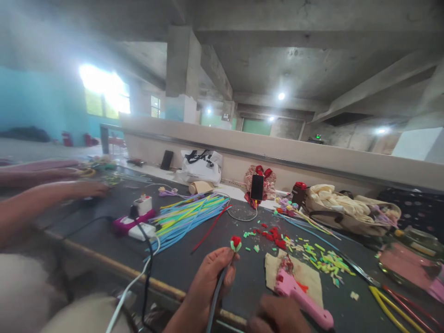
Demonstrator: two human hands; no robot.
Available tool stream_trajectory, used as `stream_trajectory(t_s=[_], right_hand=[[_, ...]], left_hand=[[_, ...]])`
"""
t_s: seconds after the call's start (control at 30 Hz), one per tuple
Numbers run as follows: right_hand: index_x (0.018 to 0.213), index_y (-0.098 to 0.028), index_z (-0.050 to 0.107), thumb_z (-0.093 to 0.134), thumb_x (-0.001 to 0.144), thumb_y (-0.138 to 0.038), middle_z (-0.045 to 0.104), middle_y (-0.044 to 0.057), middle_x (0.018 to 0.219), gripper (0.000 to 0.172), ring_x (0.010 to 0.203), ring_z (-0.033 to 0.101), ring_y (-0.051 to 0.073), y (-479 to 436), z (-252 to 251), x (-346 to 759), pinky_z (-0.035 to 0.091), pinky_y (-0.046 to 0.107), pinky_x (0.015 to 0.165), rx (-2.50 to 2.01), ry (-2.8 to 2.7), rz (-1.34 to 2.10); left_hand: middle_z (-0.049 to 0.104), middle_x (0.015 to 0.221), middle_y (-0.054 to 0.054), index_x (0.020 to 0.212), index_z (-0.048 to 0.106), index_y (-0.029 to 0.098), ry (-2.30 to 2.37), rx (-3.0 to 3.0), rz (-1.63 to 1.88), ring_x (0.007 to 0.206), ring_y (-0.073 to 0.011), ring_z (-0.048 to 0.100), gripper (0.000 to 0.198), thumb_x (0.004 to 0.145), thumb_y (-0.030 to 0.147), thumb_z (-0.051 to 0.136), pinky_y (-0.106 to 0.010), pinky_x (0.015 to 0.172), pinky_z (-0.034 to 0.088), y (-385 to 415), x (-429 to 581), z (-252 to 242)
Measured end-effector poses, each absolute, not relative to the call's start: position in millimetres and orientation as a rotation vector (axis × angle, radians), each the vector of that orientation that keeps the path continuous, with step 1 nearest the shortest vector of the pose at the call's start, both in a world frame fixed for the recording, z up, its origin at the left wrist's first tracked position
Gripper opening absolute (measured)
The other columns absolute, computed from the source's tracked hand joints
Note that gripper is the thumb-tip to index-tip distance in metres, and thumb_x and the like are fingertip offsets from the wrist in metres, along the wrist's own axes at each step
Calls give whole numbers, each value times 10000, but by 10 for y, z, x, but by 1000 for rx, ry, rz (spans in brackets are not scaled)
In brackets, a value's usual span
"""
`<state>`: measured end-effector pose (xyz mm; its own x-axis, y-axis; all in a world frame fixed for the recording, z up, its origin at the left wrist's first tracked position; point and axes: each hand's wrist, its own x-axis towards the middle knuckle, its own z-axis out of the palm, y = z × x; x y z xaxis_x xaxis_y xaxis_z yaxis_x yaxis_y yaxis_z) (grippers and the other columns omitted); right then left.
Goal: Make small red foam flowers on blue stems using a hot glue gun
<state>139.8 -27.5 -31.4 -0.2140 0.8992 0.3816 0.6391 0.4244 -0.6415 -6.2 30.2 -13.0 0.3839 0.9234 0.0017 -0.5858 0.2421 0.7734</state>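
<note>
My left hand (211, 282) is closed around a thin blue stem (215, 300) that carries a small red bud with a green base (236, 243) at its top. It holds the stem upright over the dark table's (194, 263) front edge. My right hand (277, 317) is low at the frame's bottom, blurred, with its fingers hidden. It sits just left of a pink glue gun (301, 298), which lies on a piece of cardboard (310, 275). Whether this hand touches the gun I cannot tell.
Another person's arms (52, 199) reach over the table at the left. A power strip (133, 224) with cables, a bundle of coloured sticks (187, 215), red and green scraps (277, 236), a phone (257, 187), bags (347, 208) and loose yellow sticks (391, 303) lie around.
</note>
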Motion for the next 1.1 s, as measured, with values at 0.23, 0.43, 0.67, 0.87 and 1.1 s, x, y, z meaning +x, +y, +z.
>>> stream_trajectory(t_s=[0.23,0.43,0.67,0.87,1.1], right_hand=[[797,-193,610,497,748,-148,576,6,666,132,550,503,112,-232,433,1550,360,209,506,-1159,-1939,252],[607,-178,517,566,718,-197,471,-36,540,123,496,440,95,-118,522,1544,325,204,463,-1175,-1946,204],[580,-182,417,552,715,-186,503,-22,653,191,445,426,57,-187,451,1495,337,181,397,-1143,-1614,835],[876,-190,544,616,707,-268,457,-81,563,200,358,355,16,-171,316,1464,286,124,323,-1019,-1467,1096],[753,-141,612,584,731,-386,536,-46,482,248,298,424,20,-95,196,1452,202,116,282,-1134,-1254,1252]], left_hand=[[428,296,76,561,559,139,708,913,1125,264,-12,269,253,623,372,638,-130,306,141,171,-37,-24],[457,308,62,548,575,147,785,1046,1159,264,-32,305,247,616,378,629,-152,305,198,157,-40,-30],[445,299,69,590,580,147,762,897,1142,264,-20,278,273,606,415,634,-138,300,157,164,-54,21],[432,306,90,647,574,149,706,827,1143,232,-9,249,250,653,396,609,-136,288,115,180,-61,10],[447,351,86,681,582,145,696,833,1103,275,-6,278,257,653,398,619,-116,302,154,245,-83,-56]])
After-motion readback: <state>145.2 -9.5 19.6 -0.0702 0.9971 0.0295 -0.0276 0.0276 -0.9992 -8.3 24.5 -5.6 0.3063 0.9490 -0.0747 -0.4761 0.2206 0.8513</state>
